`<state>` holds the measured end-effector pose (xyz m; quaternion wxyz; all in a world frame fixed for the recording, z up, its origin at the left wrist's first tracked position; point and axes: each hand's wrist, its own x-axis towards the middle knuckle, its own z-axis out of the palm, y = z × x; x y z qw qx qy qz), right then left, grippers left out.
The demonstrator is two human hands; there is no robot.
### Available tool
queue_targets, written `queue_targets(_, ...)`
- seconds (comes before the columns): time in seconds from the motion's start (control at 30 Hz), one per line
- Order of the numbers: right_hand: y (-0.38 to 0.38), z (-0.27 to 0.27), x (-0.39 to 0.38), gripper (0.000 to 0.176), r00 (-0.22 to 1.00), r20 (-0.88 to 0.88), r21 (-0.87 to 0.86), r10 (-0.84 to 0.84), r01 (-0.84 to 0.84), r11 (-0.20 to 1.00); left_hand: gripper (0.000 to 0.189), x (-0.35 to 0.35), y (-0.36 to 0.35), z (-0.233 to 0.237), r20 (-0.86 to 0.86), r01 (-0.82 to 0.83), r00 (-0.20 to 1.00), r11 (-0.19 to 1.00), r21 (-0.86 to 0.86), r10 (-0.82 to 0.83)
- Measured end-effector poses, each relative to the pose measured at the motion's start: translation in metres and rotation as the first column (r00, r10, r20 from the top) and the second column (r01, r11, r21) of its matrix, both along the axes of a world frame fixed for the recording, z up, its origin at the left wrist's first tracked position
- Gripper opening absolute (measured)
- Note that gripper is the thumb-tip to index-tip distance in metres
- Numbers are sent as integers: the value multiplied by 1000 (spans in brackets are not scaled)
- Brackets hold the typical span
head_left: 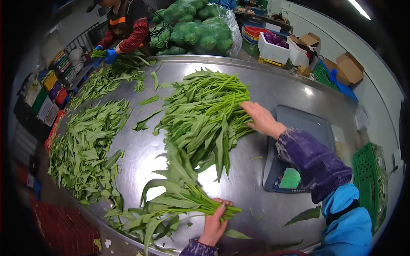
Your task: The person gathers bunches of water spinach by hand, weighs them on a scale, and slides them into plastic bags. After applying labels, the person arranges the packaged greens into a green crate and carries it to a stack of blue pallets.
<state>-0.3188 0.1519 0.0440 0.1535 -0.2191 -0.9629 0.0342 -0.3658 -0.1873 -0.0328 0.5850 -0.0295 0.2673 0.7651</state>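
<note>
Greens (190, 199) fill left hand (215, 224); purple vegetables (276, 40) fill white box (272, 50).

One scale (305, 123) sits on one tabletop (258, 79). Left of the scale are two bare hands: one right hand (262, 119) on one large heap of leafy stems (205, 106), one left hand (213, 226) gripping one smaller bunch (192, 200). Beyond the scale stand two open cardboard boxes (348, 69) and one white box of purple vegetables (272, 50). The bulging green bags (192, 32) overlap too much to count.
</note>
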Motion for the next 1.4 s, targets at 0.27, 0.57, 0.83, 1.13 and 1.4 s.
queue_targets(0.27, 80, -45, -65, 77, 971, 240, 209, -12, -40, 977, 28, 22, 4, -23, -121, 70, 988, 971, -227, -99)
queue_targets(0.57, 86, -56, -67, 42, 980, 199, 271, 21, -76, 960, 17, 23, 7, -41, -23, 25, 999, 993, -113, -28)
queue_targets(0.83, 66, -11, -59, 30, 973, 95, 312, 212, -231, 922, 15, 27, 4, -44, -104, 57, 992, 992, -111, -69)
queue_targets(1.13, -10, 121, -43, 38, 989, 125, 142, 84, -101, 985, 18, 23, -10, 10, -176, -67, 983, 994, -88, 51)
queue_targets(1.4, -122, 89, 37, 38, 982, -3, -999, -189, 6, 46, 26, 40, -37, 35, -302, -165, 946, 976, -144, 115)
